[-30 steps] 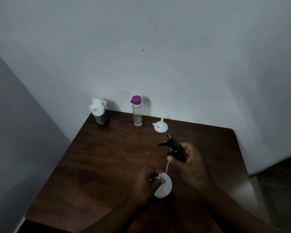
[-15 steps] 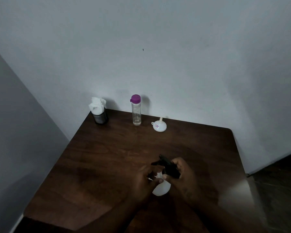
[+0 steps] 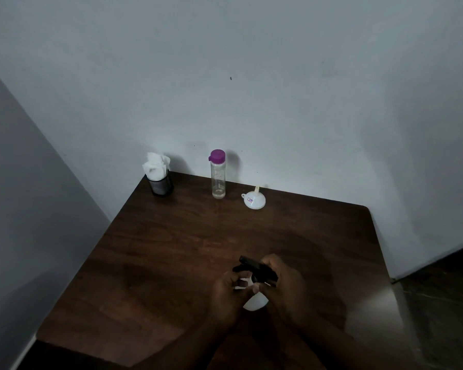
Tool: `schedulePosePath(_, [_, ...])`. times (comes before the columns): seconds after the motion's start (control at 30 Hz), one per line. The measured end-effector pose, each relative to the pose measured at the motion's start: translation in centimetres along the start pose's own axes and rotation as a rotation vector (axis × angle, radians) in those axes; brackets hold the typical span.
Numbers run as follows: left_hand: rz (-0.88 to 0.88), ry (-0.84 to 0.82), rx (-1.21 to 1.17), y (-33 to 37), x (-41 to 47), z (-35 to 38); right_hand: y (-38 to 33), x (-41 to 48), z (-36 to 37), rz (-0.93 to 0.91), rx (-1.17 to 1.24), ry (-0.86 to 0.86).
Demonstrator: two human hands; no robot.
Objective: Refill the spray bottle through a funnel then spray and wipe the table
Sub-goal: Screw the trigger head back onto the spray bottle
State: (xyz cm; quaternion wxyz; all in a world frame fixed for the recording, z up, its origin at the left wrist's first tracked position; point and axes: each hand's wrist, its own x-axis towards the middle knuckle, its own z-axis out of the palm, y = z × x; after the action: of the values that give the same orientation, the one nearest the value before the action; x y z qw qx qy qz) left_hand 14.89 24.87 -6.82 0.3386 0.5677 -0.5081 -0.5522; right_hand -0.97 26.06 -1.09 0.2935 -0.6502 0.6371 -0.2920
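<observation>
The dark wooden table [image 3: 171, 249] fills the lower half of the head view, set into a corner of pale walls.

Near edge, at about 5 o'clock from the table centre: the white spray bottle [image 3: 255, 302] stands on the surface between both hands. Its black trigger head [image 3: 257, 268] sits at the bottle's top, nozzle pointing toward 10 o'clock. Whether the head is fully seated on the neck cannot be told, since fingers cover the joint.

Left hand [image 3: 226, 296]: fingers curled around the upper body and neck of the spray bottle, thumb side toward the right hand. Closed grip on the bottle.

Right hand [image 3: 285, 285]: fingers wrapped over the rear of the trigger head from the 3 o'clock side. Closed grip on the head. The two hands touch or nearly touch at the bottle neck.

Far edge, along the wall:
- At 11 o'clock, a dark mesh cup [image 3: 159, 185] holding white tissues [image 3: 155, 165].
- At 12 o'clock, a clear refill bottle [image 3: 218, 182] with a purple cap [image 3: 217, 156], upright, with a small amount of clear liquid at the bottom.
- At 1 o'clock, just beside the refill bottle but apart from it, a white funnel [image 3: 255, 200] resting wide end down, spout up, with a small label on its side.

All three far-edge items are well apart from the hands
</observation>
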Motion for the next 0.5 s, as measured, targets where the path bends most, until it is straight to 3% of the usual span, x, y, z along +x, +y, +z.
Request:
schedulePosePath(0.23, [-0.047, -0.052, 0.023, -2.3, 0.6, 0.4, 1.5, 0.3, 1.2, -0.034, -0.117, 0.018])
schedulePosePath(0.5, [-0.043, 0.013, -0.028, -3.1, 0.7, 0.7, 1.4, 0.9, 1.7, -0.032, -0.244, 0.019])
